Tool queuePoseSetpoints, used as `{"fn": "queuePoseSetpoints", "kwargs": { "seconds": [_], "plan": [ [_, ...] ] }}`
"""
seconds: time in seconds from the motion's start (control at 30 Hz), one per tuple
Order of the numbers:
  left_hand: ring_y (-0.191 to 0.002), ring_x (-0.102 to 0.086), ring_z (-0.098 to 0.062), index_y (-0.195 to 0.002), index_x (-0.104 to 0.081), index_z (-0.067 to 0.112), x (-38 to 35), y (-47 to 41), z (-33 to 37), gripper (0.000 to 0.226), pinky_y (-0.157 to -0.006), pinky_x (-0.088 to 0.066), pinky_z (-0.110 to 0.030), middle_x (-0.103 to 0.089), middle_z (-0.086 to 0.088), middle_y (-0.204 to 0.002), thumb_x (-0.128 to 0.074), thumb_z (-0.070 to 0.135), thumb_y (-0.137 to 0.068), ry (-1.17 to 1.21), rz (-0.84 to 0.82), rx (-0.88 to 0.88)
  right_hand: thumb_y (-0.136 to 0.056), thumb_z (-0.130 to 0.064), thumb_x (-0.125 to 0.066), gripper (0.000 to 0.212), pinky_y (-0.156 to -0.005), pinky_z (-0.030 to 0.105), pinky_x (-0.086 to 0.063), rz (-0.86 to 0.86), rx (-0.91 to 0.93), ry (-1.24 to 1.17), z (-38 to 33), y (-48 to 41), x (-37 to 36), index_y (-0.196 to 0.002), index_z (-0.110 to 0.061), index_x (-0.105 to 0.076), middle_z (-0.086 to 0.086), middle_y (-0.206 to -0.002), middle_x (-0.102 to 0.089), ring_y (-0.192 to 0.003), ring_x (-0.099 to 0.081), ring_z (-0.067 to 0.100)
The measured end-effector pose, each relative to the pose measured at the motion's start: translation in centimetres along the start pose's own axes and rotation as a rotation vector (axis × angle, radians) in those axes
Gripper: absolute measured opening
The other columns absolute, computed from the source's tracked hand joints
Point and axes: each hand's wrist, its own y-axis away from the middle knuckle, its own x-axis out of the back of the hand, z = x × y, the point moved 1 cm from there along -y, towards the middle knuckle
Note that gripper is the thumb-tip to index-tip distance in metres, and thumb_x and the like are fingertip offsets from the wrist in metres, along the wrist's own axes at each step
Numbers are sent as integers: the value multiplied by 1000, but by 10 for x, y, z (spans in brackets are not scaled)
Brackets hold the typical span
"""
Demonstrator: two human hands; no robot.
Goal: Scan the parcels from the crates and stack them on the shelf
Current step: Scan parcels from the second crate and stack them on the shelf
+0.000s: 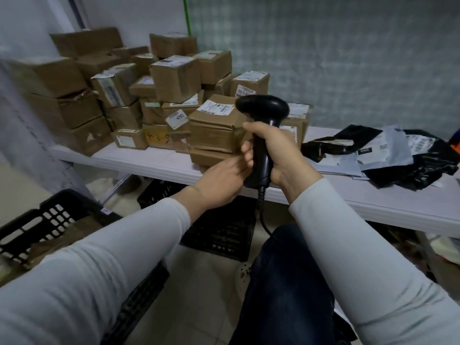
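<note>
My right hand (278,155) grips the black barcode scanner (262,109); my left hand (219,180), fingers relaxed, is just beside its handle. Cardboard parcels (174,78) lie stacked on the white shelf (373,192) behind.

Beyond the right hand (276,155) stands a pale grey-blue wall (348,58) with a fine grid pattern. Beyond the left hand (219,183) is a plain white wall (139,13). A green vertical strip (185,13) marks the junction. A white table (373,192) runs just beyond both hands. Beige floor tiles (199,282) lie below them. Lighting is dim and even.
</note>
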Motion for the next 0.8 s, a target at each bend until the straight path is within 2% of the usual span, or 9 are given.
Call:
{"fn": "queuePoseSetpoints", "kwargs": {
  "seconds": [0.1, 0.17, 0.27, 0.37, 0.5, 0.57, 0.63, 0.7, 0.8],
  "plan": [
    [-90, -63, -38, -110, -49, 1, 18, 58, -21, 62, -81, -53, -38, -63, -23, -102, -79, 6, -57, -2, -41, 37, -86, -16, -67, 18, -37, 21, -39, -125, -38, 121, 22, 2, -47, -86, 0, -59, 11, -52, -55, -37, -46, 19],
    [-91, -62, -38, -115, -43, 3, 22, 102, -38, 58, -78, -56, -41, -62, -22, -103, -69, 5, -63, -3, -67, 127, -85, -17, -68, 26, -38, 22, -39, -198, -70, 216, 43, 3, -78, -95, 5, -60, 10, -52, -57, -38, -48, 18],
    [-88, -61, -36, -111, -59, -1, 25, 171, -64, 50, -84, -48, -40, -64, -19, -100, -61, 5, -62, 7, -144, 313, -86, -18, -67, 22, -38, 21, -39, -309, -129, 329, 81, 3, -121, -90, 2, -60, 8, -50, -57, -36, -49, 16],
    [-98, -59, -38, -114, -62, 2, 20, 241, -83, 47, -87, -50, -43, -63, -18, -107, -66, 2, -67, 74, -254, 581, -88, -16, -66, 15, -38, 21, -39, -394, -196, 387, 118, 4, -159, -84, -2, -62, 7, -49, -57, -36, -49, 16],
    [-113, -50, -33, -126, -56, 7, 3, 325, -101, 44, -96, -41, -39, -57, -15, -120, -62, 12, -82, 207, -218, 1107, -87, -15, -66, 15, -41, 22, -41, -477, -271, 465, 168, -9, -202, -83, -2, -61, 9, -53, -57, -39, -50, 16],
    [-113, -52, -34, -124, -57, 5, -13, 361, -109, 39, -95, -43, -39, -58, -17, -121, -58, 13, -86, 292, -190, 1393, -88, -14, -66, 15, -42, 23, -41, -502, -303, 494, 195, -19, -218, -83, -1, -61, 9, -53, -57, -39, -50, 17],
    [-110, -57, -36, -122, -57, 4, -35, 390, -114, 35, -91, -47, -40, -60, -19, -121, -55, 13, -88, 355, -185, 1606, -89, -13, -65, 14, -41, 23, -41, -529, -357, 498, 222, -32, -230, -85, -1, -61, 10, -54, -57, -40, -50, 17],
    [-111, -57, -37, -123, -56, 2, -60, 411, -118, 35, -89, -46, -38, -60, -20, -122, -55, 13, -90, 424, -251, 1712, -90, -15, -65, 14, -42, 24, -42, -549, -408, 521, 243, -44, -240, -83, -3, -62, 9, -54, -58, -40, -50, 17],
    [-108, -59, -36, -119, -59, 2, -101, 424, -129, 31, -84, -45, -35, -63, -20, -116, -58, 13, -89, 522, -403, 1729, -90, -15, -64, 13, -40, 20, -42, -557, -477, 561, 267, -67, -256, -83, -4, -63, 8, -55, -58, -39, -50, 15]
  ]
}}
